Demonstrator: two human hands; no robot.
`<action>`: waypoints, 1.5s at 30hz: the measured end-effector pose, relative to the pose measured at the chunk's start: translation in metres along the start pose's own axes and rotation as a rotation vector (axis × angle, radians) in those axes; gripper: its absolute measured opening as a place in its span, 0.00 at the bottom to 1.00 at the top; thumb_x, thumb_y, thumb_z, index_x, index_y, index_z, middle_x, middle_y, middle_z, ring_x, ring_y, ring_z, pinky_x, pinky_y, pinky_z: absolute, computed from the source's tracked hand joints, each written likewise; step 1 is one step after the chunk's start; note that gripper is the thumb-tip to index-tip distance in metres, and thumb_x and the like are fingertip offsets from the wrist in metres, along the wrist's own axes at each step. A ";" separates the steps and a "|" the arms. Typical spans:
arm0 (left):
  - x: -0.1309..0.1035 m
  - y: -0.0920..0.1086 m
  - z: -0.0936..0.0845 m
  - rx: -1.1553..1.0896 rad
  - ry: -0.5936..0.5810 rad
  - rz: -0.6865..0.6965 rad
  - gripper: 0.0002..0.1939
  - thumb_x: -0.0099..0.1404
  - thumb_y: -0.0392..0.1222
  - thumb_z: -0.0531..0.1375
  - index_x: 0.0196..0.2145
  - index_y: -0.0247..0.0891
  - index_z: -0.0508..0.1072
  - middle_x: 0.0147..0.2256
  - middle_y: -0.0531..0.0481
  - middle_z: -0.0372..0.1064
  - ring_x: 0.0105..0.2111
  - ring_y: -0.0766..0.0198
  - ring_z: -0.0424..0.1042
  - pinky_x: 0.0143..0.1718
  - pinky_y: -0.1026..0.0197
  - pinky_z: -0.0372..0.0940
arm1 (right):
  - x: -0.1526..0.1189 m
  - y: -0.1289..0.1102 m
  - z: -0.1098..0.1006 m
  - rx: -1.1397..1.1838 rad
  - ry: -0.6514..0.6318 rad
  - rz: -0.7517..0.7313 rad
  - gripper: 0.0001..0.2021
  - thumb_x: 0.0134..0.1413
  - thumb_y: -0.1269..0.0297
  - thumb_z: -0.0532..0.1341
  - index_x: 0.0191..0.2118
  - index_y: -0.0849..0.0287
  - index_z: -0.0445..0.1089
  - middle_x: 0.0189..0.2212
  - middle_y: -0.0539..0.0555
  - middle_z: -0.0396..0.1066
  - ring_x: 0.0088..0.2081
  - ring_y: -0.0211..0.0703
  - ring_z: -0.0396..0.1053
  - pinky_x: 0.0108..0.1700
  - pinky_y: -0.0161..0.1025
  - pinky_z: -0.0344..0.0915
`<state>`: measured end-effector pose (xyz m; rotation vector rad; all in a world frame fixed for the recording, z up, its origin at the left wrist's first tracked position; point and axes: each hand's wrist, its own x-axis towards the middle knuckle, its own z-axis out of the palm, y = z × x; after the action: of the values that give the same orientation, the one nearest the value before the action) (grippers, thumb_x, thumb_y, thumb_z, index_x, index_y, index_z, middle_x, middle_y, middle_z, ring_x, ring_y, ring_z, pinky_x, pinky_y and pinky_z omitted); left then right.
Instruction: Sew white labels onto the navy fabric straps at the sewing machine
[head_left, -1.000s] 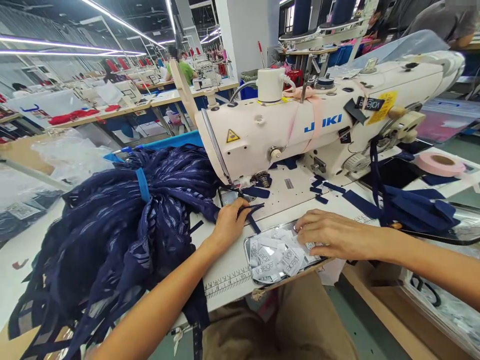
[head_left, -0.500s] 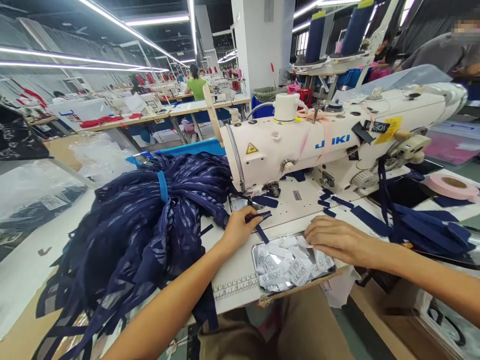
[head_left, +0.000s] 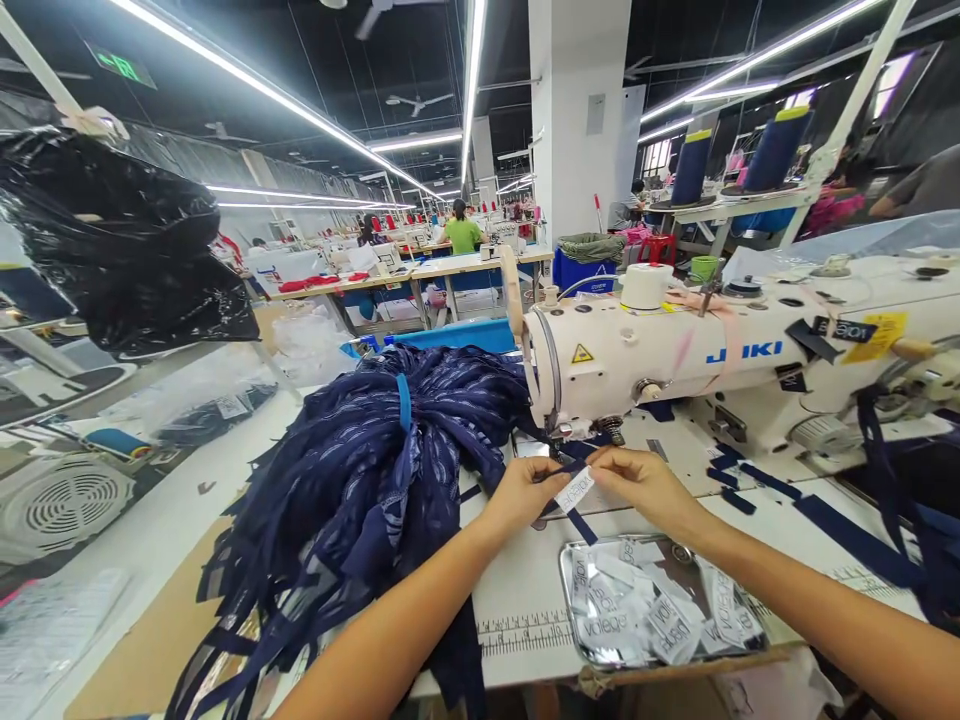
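In front of the sewing machine, my two hands are close together, both closed in a pinch. My left hand grips a narrow navy fabric strip, whose end hangs below the fingers. A small white printed label lies against the strip, and my right hand pinches its right edge. Beneath my hands is a shiny metal tray with many loose white labels. Left of my left hand, a large bundle of navy fabric pieces is tied with a blue band.
Navy scraps and longer strips lie on the table right of my hands. A printed ruler runs along the front edge. A black plastic bag hangs at left; a person in green sits far behind.
My right hand has moved from the label tray up beside my left hand, bringing a white label onto the navy strip. The view has swung left and up.
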<state>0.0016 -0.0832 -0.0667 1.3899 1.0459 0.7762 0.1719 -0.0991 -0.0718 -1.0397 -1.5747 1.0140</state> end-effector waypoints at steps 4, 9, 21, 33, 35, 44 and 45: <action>-0.004 0.006 -0.001 -0.087 -0.042 -0.076 0.22 0.47 0.58 0.60 0.23 0.33 0.68 0.15 0.59 0.53 0.13 0.76 0.49 0.12 0.71 0.46 | 0.006 0.004 0.007 -0.078 0.050 -0.022 0.13 0.45 0.55 0.58 0.20 0.59 0.65 0.22 0.50 0.66 0.29 0.40 0.62 0.35 0.39 0.60; -0.002 0.006 0.003 -0.097 -0.003 -0.033 0.20 0.40 0.53 0.66 0.24 0.32 0.71 0.17 0.57 0.56 0.16 0.76 0.51 0.16 0.70 0.45 | 0.005 0.001 0.010 -0.127 0.099 0.002 0.13 0.43 0.55 0.57 0.19 0.58 0.62 0.18 0.48 0.61 0.25 0.38 0.59 0.31 0.38 0.59; -0.005 0.006 0.005 -0.110 0.041 -0.106 0.14 0.42 0.47 0.65 0.21 0.33 0.69 0.14 0.60 0.53 0.13 0.78 0.47 0.15 0.69 0.41 | 0.002 -0.007 0.008 -0.017 0.001 0.155 0.13 0.40 0.52 0.59 0.23 0.59 0.64 0.21 0.48 0.62 0.27 0.38 0.59 0.33 0.38 0.59; -0.004 0.006 0.000 -0.041 -0.024 -0.110 0.18 0.40 0.51 0.65 0.22 0.33 0.70 0.17 0.58 0.58 0.16 0.76 0.51 0.18 0.69 0.45 | -0.004 0.012 -0.009 -0.279 -0.076 -0.054 0.12 0.52 0.58 0.53 0.34 0.59 0.68 0.32 0.54 0.71 0.35 0.43 0.67 0.39 0.41 0.64; -0.005 0.009 -0.006 0.058 -0.059 -0.073 0.16 0.43 0.50 0.64 0.22 0.33 0.69 0.17 0.57 0.59 0.17 0.74 0.54 0.20 0.68 0.47 | -0.008 0.018 -0.032 -0.599 -0.093 -0.190 0.15 0.55 0.60 0.52 0.44 0.61 0.65 0.40 0.59 0.70 0.42 0.46 0.67 0.46 0.46 0.62; 0.018 0.008 -0.012 1.469 0.146 1.095 0.13 0.58 0.26 0.47 0.24 0.34 0.67 0.23 0.47 0.64 0.22 0.65 0.62 0.26 0.61 0.54 | 0.014 0.033 -0.094 -1.479 0.070 -0.082 0.13 0.58 0.66 0.47 0.36 0.64 0.68 0.32 0.60 0.72 0.34 0.48 0.70 0.36 0.42 0.65; 0.023 0.002 -0.008 1.547 0.132 1.149 0.13 0.58 0.26 0.46 0.23 0.33 0.66 0.22 0.47 0.63 0.22 0.65 0.61 0.25 0.60 0.54 | 0.024 0.032 -0.091 -1.488 0.098 -0.068 0.13 0.58 0.67 0.47 0.37 0.64 0.68 0.33 0.61 0.71 0.34 0.49 0.70 0.36 0.42 0.65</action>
<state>0.0031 -0.0582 -0.0667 3.4646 0.8088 0.7951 0.2610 -0.0553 -0.0784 -1.8732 -2.2006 -0.4873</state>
